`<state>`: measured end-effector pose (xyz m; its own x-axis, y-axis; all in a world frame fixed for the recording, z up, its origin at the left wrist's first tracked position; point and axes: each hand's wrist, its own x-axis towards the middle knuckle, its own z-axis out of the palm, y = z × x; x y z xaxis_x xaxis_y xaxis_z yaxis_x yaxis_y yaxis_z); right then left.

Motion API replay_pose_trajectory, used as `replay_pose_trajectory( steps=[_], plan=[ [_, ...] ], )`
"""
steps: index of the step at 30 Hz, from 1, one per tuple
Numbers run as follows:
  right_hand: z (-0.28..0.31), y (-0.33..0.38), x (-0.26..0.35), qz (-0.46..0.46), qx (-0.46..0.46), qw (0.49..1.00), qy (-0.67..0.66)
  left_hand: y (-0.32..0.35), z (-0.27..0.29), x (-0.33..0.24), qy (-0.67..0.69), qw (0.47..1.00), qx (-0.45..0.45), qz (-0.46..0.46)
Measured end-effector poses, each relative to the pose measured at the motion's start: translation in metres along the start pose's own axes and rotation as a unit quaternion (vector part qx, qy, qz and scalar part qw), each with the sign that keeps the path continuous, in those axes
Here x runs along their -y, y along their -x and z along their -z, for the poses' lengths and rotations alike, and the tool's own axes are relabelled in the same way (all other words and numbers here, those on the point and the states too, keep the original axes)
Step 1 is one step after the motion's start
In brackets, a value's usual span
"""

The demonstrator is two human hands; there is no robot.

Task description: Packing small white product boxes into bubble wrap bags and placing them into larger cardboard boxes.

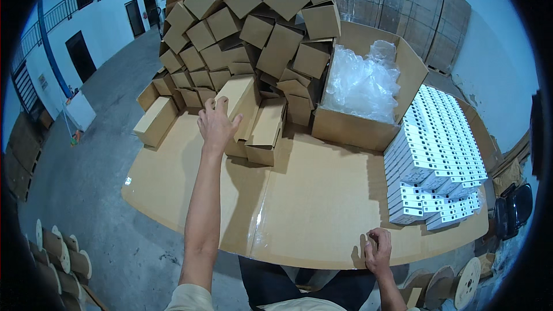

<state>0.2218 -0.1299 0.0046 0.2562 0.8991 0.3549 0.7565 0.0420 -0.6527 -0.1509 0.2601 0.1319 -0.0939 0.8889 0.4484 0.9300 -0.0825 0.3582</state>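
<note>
My left hand [218, 122] reaches forward onto a long brown cardboard box [241, 95]; its thumb and fingers grip the box's near left side and top. Against the right of that box stands another brown box [268, 124], its near end facing me. Farther left lies a separate closed box [156, 121]. My right hand [378, 251] rests at the near edge of the cardboard-covered table [322, 207], fingers loosely curled and apart from the thumb, with nothing in them. The nearest goods to it are white boxes [409, 201] in stacked rows.
A tall heap of brown boxes [230, 29] rises at the back of the table. Beside it, an open carton [351, 129] holds clear plastic bags [363, 83]. Wrapped cartons [417, 14] stand behind. Cable spools [60, 253] sit on the floor at left, more spools [466, 282] at right.
</note>
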Motion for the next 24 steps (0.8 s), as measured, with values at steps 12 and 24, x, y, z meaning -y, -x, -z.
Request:
replay_pose_trajectory(
  steps=[12, 24],
  plan=[
    [-0.001, -0.002, -0.003, 0.019, -0.013, 1.000, -0.003, 0.022, 0.066, -0.029, 0.067, 0.977, -0.177, -0.096],
    [-0.022, -0.022, 0.030, -0.001, -0.010, 0.995, -0.103, 0.179, 0.057, -0.123, 0.181, 0.961, -0.103, -0.182]
  ],
)
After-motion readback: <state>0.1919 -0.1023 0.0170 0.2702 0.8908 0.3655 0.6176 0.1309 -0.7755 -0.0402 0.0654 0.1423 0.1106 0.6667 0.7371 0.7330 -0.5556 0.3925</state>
